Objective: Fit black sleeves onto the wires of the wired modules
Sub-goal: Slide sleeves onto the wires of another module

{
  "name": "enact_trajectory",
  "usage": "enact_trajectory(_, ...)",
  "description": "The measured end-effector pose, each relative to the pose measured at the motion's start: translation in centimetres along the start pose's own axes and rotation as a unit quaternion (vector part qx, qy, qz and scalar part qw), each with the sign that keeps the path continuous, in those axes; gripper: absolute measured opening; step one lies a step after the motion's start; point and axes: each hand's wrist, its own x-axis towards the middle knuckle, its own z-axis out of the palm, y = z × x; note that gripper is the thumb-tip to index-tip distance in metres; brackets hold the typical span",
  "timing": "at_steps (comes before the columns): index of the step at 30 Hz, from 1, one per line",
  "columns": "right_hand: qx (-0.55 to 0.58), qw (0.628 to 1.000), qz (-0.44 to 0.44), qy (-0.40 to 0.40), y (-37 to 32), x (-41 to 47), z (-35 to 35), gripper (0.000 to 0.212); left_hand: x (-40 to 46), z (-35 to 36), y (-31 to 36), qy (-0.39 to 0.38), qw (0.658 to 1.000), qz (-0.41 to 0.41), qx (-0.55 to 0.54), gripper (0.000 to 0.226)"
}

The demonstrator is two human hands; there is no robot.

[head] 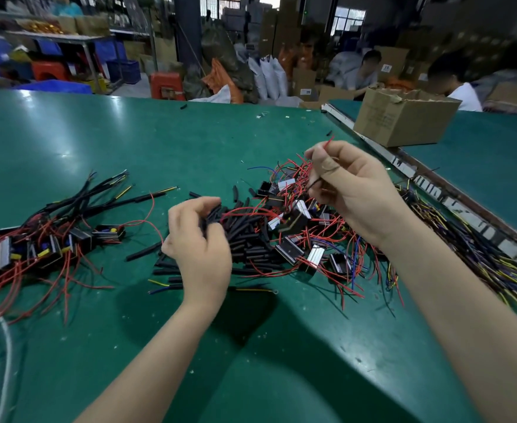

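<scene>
Two hands work over a green tabletop (83, 141) in the head view, which is the only view. The right hand (351, 190) is raised above the middle heap of wired modules (293, 230) and its grip is narrow: thumb and fingers pinch a thin red wire (328, 144), whose free end points up past the knuckles; a dark wire also runs down from the same pinch, and I cannot tell whether both belong to one module. The left hand (199, 242) is low, with fingers curled around one or several black sleeves (251, 239) at the near edge of the loose pile of them, so its grip is closed on sleeve material. Finished modules with long black sleeves on their wires (49, 239) lie in a separate heap at the left, well apart from the working heap. A bundle of yellow and dark wires (464, 239) lies at the right, and a cardboard box (403, 120) stands behind. To do this step well, I think the left hand should take only one sleeve and turn its open end toward the wire tip, while the right hand keeps the wire straight and holds it near the end, so it does not bend when the sleeve is pushed on.
</scene>
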Motion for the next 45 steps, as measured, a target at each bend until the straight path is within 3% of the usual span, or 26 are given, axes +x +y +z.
enact_trajectory(4, 0.055, 0.990, 0.058, -0.118, 1.0, -1.1, -1.1, 0.011, 1.8, -0.4, 0.1, 0.044, 0.982, -0.112, -0.148, 0.024)
enact_trajectory(6, 0.058, 0.984, 0.086, -0.147, 2.0, -1.6, -1.3, 0.009, 2.3, -0.6, -0.1, 0.017, 0.967, -0.152, -0.205, 0.016)
enact_trajectory(9, 0.033, 0.982, 0.110, -0.152, 3.9, -2.1, -0.7, 0.014, 2.8, -0.7, 0.1, -0.110, 0.927, -0.240, -0.266, 0.013)
enact_trajectory(12, -0.003, 0.985, 0.107, -0.138, 5.8, -2.6, 0.5, 0.015, 2.1, -0.3, 0.9, -0.311, 0.875, -0.291, -0.231, 0.012)
enact_trajectory(14, -0.008, 0.987, 0.094, -0.133, 6.6, -2.7, 1.1, 0.016, 1.0, -0.2, 1.3, -0.424, 0.843, -0.268, -0.193, 0.010)
enact_trajectory(16, -0.050, 0.988, 0.077, -0.121, 7.1, -2.7, 1.4, 0.013, 0.2, -0.2, 1.2, -0.473, 0.839, -0.211, -0.166, 0.015)
enact_trajectory(18, -0.097, 0.988, 0.065, -0.096, 7.4, -2.5, 1.4, 0.014, 0.2, -0.3, 1.0, -0.471, 0.851, -0.186, -0.138, 0.016)
enact_trajectory(22, -0.183, 0.981, 0.062, -0.004, 8.1, -1.7, 0.9, 0.021, 0.4, -0.4, 0.6, -0.429, 0.863, -0.234, -0.130, 0.011)
enact_trajectory(25, -0.230, 0.960, 0.125, 0.099, 8.6, -0.2, 0.2, 0.023, 0.6, -0.3, 0.6, -0.407, 0.867, -0.257, -0.124, 0.013)
enact_trajectory(29, -0.348, 0.908, 0.233, 0.010, 8.4, 1.3, 0.6, 0.027, 0.7, -0.5, 0.6, -0.437, 0.855, -0.257, -0.115, 0.015)
enact_trajectory(34, -0.437, 0.882, 0.176, -0.004, 8.1, 1.3, 1.1, 0.031, 0.9, -0.9, 0.8, -0.468, 0.841, -0.248, -0.109, 0.020)
enact_trajectory(36, -0.393, 0.909, 0.140, 0.000, 7.7, 0.3, 0.5, 0.033, 1.1, -1.0, 0.8, -0.457, 0.846, -0.254, -0.110, 0.018)
enact_trajectory(39, -0.207, 0.968, 0.141, -0.021, 6.6, -1.7, -0.9, 0.026, 1.4, -1.2, 0.9, -0.449, 0.852, -0.247, -0.109, 0.015)
enact_trajectory(45, -0.011, 0.993, 0.101, -0.062, 5.6, -3.4, -4.1, 0.038, 1.7, -1.4, 1.3, -0.504, 0.819, -0.247, -0.115, 0.023)
